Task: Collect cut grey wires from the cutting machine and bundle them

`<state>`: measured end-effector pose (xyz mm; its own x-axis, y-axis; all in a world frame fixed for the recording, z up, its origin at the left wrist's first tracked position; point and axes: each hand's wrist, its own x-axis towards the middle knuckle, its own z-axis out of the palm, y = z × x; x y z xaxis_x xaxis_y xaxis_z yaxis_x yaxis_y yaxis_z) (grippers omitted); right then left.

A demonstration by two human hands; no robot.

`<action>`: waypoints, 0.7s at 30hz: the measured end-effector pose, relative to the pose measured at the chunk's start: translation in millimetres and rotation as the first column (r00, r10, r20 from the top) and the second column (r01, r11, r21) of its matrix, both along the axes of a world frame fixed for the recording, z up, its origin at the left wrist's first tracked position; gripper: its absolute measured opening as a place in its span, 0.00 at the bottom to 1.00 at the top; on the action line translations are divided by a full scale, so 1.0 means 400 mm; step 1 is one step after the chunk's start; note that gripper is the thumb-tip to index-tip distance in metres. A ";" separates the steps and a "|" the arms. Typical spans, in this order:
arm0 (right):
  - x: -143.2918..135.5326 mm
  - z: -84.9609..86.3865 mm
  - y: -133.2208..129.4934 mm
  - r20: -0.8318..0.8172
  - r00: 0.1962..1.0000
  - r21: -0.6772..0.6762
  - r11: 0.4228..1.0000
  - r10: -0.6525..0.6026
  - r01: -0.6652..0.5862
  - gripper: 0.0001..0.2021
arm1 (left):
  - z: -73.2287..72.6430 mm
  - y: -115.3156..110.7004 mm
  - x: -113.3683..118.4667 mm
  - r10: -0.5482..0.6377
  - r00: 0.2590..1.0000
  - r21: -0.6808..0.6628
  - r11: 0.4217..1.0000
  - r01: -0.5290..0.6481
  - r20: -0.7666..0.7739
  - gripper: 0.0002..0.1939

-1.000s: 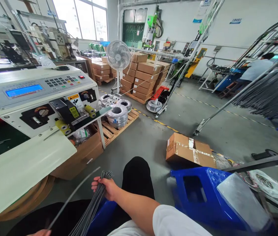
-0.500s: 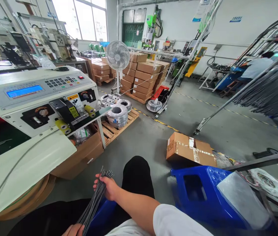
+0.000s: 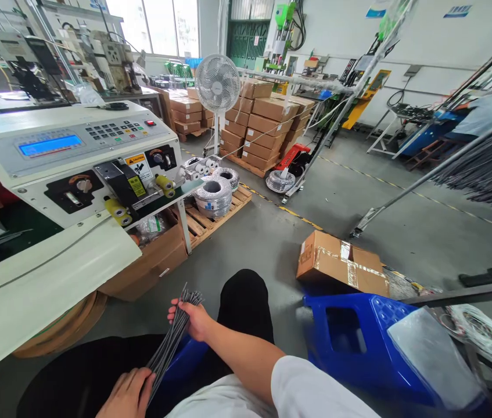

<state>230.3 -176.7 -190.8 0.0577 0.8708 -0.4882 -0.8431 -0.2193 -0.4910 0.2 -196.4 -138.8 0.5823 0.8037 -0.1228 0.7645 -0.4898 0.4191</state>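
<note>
The white machine (image 3: 75,157) has a blue screen (image 3: 49,145) and yellow rollers (image 3: 117,210) on its front. Down below the machine and a bit to its right, in front of the person, is a bunch of thin gray wires (image 3: 168,354). The right hand (image 3: 196,320) has its fingers and thumb wrapped around the top part of the bunch, and the wire tips poke out above. The left hand (image 3: 128,395) is lower down, farther below the machine, with bent fingers touching the bottom part of the bunch; I can't tell if they go all the way around it. One long gray wire (image 3: 49,259) lies on the pale sloping sheet (image 3: 97,258) just under the machine's front. To the right of the machine are big rolls of shiny wire (image 3: 213,198) on a wooden pallet (image 3: 239,204). Behind the machine and to its right stand a white fan (image 3: 218,83) and stacked brown boxes (image 3: 267,128). Far to the machine's right are a blue plastic stool (image 3: 385,342) and a taped box (image 3: 337,267).
</note>
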 end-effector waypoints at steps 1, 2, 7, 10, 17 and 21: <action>0.001 0.003 0.000 -0.004 1.000 -0.007 1.000 0.009 -0.009 0.15 | 0.004 -0.004 0.004 -0.005 1.000 0.032 0.999 0.006 -0.017 0.18; 0.003 0.007 0.000 -0.007 1.000 -0.015 1.000 0.013 -0.014 0.14 | 0.012 -0.009 0.009 -0.013 0.999 0.060 0.998 0.015 -0.038 0.18; 0.006 0.021 0.003 0.023 1.000 -0.035 0.999 -0.008 0.009 0.15 | 0.102 0.023 0.032 -0.054 0.996 0.169 0.983 0.065 -0.070 0.15; 0.003 0.016 0.006 0.034 0.999 -0.054 0.999 0.004 -0.002 0.16 | 0.188 0.116 0.026 -0.003 1.000 0.322 0.947 0.005 -0.006 0.13; -0.012 0.029 -0.004 0.059 0.998 -0.078 0.997 0.025 -0.021 0.21 | 0.396 0.422 -0.003 0.275 0.958 0.654 0.710 -0.261 0.084 0.23; -0.016 0.027 -0.021 0.051 0.998 -0.064 0.997 0.048 -0.045 0.22 | 0.377 0.535 -0.051 0.315 0.948 0.636 0.740 -0.217 -0.042 0.30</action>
